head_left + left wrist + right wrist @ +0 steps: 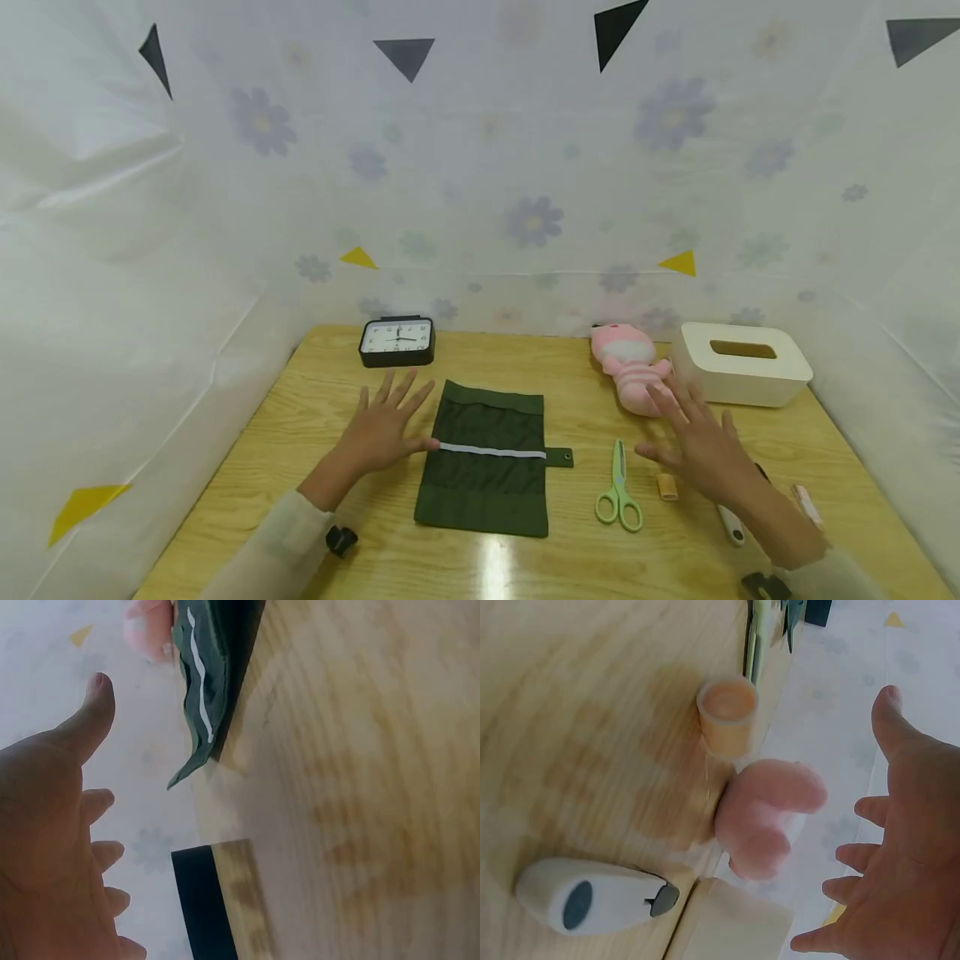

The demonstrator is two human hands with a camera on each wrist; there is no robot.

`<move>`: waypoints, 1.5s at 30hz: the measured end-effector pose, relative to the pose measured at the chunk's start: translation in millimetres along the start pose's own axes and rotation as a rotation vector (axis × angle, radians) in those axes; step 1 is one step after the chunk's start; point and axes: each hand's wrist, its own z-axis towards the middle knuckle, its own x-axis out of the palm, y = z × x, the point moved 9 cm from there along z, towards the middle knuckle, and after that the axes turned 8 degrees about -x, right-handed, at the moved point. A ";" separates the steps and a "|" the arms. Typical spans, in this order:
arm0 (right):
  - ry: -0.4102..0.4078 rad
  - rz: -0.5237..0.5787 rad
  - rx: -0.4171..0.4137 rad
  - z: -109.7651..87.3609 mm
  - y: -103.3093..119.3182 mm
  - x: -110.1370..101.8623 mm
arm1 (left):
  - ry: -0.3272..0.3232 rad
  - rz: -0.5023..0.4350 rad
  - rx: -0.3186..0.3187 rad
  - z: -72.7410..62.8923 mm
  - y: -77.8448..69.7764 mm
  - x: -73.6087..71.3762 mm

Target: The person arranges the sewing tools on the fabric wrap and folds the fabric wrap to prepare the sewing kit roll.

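My left hand is held over the table with its fingers spread. In the head view its thumb overlaps the left edge of a dark green fabric tool roll, laid unfolded with a white elastic band across it and a snap tab at its right side. My right hand, fingers also spread, hangs over the right side and holds nothing. Near it are light green scissors, a small orange-tan cylinder standing upright, and a white object with a dark oval, partly hidden by my wrist in the head view.
A pink plush toy and a cream tissue box stand at the back right. The black-framed clock sits at the back left. Beyond my right forearm lies a slim pink-and-white item. White patterned sheeting encloses the table's back and sides.
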 end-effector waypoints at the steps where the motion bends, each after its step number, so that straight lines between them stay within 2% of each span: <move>1: -0.002 0.003 -0.006 -1.0 1.8 1.2 | 0.008 -0.010 0.008 -0.4 -0.5 2.3; 8: -0.008 0.015 -0.054 -8.4 14.3 13.2 | 0.053 -0.068 0.067 -3.4 -3.1 15.3; 16: 0.031 0.116 -0.084 -19.6 24.4 32.5 | 0.160 -0.172 0.106 -6.1 -5.7 34.4; 23: 0.132 0.104 -0.122 -25.9 33.5 50.5 | 0.227 -0.225 0.115 -8.7 -9.6 45.8; 32: 0.219 0.118 -0.169 -29.4 41.9 64.6 | 0.235 -0.222 0.112 -9.5 -14.3 46.6; 39: 0.268 0.158 -0.172 -28.7 46.5 68.2 | 0.264 -0.202 0.090 -9.0 -13.2 55.0; 45: 0.265 0.148 -0.199 -27.9 48.0 68.0 | 0.274 -0.214 0.091 -8.6 -14.1 55.8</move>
